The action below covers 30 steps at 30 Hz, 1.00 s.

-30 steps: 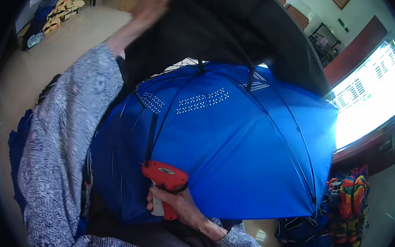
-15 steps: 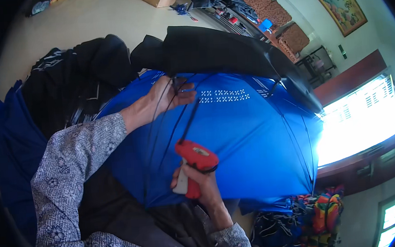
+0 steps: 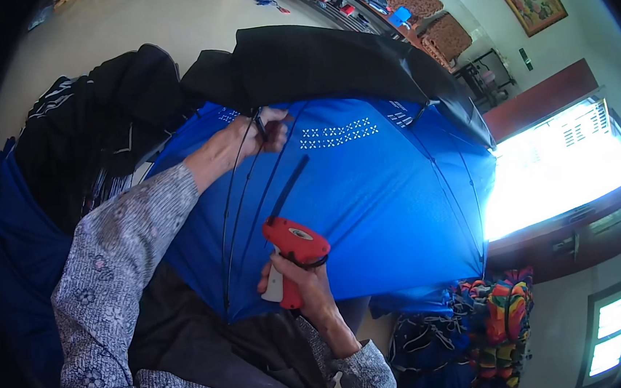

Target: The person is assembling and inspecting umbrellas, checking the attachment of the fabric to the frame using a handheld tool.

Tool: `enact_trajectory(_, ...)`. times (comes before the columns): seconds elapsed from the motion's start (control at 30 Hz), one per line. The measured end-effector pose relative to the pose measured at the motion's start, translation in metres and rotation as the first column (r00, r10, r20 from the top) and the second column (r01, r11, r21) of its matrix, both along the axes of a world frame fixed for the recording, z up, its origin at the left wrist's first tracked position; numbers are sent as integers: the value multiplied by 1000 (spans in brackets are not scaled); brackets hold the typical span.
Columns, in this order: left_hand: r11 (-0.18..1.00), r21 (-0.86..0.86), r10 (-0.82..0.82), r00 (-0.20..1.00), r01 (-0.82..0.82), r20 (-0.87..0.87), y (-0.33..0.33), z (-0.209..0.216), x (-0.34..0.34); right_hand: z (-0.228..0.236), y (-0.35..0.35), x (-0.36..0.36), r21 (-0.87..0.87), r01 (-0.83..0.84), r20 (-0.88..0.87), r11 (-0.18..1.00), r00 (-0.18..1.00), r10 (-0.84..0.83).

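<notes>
A blue umbrella canopy [image 3: 370,211] spreads in front of me, inner side toward me, with thin black ribs and two rows of white marks. At its upper left edge the fingers of my left hand [image 3: 265,130] are closed on a black umbrella rib [image 3: 258,121]; the exact grip is partly hidden. Lower down, my right hand [image 3: 303,286] is wrapped round a red tagging gun [image 3: 296,240] with a white trigger. A long black strip rises from the gun's top, in front of the blue cloth and apart from my left hand.
Black umbrella cloth [image 3: 329,61] droops over the far edge. More black fabric [image 3: 113,100] and blue fabric [image 3: 22,238] are heaped at left. Dark cloth [image 3: 206,348] covers my lap. Bundles of colourful folded fabric [image 3: 506,310] lie at lower right, below a bright window [image 3: 564,174].
My left hand's fingers have curled in from a more outstretched pose and now close at the rib. The tagging gun has shifted slightly left. The whole view has moved a little.
</notes>
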<state>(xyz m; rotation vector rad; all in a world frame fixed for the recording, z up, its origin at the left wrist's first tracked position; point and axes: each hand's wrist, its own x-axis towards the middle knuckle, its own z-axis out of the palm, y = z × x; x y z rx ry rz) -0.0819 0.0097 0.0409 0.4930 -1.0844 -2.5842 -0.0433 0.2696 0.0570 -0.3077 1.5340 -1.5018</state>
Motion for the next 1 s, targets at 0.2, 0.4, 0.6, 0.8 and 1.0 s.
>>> enact_trajectory(0.2, 996, -64, -72, 995, 68, -64, -4, -34, -19, 13, -8, 3, 39, 24, 90, 999, 996, -28)
enact_trajectory(0.4, 991, -127, -36, 999, 32, -30, 20, -46, -2, 34, -22, -11, 87, 32, 60, 996, 998, -38)
enact_trajectory(0.6, 967, -245, -40, 993, 67, 113, 18, -31, 4, 56, -65, -61, 39, 179, -238, 983, 957, -165)
enact_trajectory(0.8, 969, -228, -91, 995, 98, 43, 17, -41, 6, 40, -103, -100, -2, 212, -395, 977, 898, -196)
enact_trajectory(1.0, 960, -246, -137, 991, 132, -1, 15, -52, 5, 19, -109, -108, -27, 200, -404, 979, 894, -193)
